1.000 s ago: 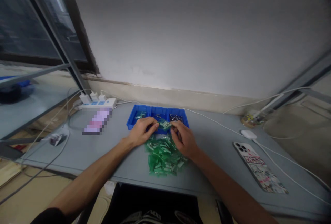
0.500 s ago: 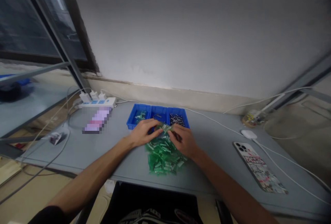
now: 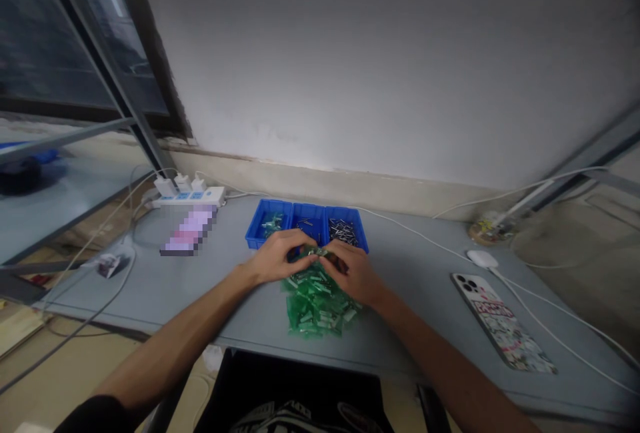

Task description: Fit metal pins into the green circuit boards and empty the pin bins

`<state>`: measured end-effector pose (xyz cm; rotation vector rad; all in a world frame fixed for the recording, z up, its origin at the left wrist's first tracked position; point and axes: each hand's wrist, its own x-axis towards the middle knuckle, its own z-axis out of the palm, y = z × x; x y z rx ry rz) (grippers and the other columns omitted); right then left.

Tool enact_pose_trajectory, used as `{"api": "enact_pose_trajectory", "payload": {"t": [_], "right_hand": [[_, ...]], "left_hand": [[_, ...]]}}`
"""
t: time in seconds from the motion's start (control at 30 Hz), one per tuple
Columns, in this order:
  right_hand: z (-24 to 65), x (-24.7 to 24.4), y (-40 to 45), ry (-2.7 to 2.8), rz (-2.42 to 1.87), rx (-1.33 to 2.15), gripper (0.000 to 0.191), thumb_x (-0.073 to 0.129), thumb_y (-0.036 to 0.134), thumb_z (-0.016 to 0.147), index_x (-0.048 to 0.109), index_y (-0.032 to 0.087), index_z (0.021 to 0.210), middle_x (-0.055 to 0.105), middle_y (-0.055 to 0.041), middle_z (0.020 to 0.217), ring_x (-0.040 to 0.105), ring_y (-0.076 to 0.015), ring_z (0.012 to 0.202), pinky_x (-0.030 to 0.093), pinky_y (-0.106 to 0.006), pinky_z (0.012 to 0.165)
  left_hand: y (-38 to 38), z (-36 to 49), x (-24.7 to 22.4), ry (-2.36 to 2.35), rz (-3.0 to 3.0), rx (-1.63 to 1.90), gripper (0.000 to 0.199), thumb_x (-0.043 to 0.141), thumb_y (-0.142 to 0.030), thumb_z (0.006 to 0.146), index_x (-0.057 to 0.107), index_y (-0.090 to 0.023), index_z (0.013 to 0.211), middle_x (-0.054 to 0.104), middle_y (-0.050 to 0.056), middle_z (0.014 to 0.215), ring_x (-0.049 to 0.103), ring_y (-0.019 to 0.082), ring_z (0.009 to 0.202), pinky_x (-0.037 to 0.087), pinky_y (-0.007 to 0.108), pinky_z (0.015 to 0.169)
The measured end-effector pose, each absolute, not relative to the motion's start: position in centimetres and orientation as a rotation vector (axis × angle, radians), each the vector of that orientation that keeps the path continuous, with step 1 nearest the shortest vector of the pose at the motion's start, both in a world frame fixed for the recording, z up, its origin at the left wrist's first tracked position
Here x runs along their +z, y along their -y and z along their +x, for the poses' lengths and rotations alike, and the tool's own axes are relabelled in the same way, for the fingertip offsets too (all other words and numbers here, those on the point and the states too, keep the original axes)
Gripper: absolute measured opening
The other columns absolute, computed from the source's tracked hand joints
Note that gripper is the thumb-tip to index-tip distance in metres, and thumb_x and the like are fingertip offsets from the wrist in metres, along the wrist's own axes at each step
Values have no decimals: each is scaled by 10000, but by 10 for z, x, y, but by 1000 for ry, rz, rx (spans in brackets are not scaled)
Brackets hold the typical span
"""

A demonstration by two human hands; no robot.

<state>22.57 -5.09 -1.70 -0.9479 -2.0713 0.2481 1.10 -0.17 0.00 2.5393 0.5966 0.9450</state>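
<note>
Grey worktable [image 3: 415,286] under a white wall [image 3: 350,73], and here's the action: the left hand [image 3: 275,259] and right hand [image 3: 353,274] meet just above a heap of green plastic packets [image 3: 317,309], fingers curled closed, pinching a small green packet [image 3: 325,254] between them (what's inside is too small to make out)! Just behind sits a blue three-compartment tray [image 3: 267,219], with metal pins [image 3: 343,231] in its right compartment, and a phone [image 3: 501,323] lies well off to the right.

Left hand [image 3: 275,258], right hand [image 3: 353,274], green packets [image 3: 317,306]
</note>
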Motion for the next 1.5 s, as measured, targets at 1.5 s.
{"api": "enact_pose_trajectory", "payload": {"t": [1.5], "right_hand": [[233,-26,48,1994,-970,113,138,552,278,984,634,220,890,622,10,718,543,-114,593,405,-264,593]], "left_hand": [[-4,5,3,-952,2393,1421,220,540,-367,975,580,-190,851,566,24,777,504,182,778,444,330,747]]}}
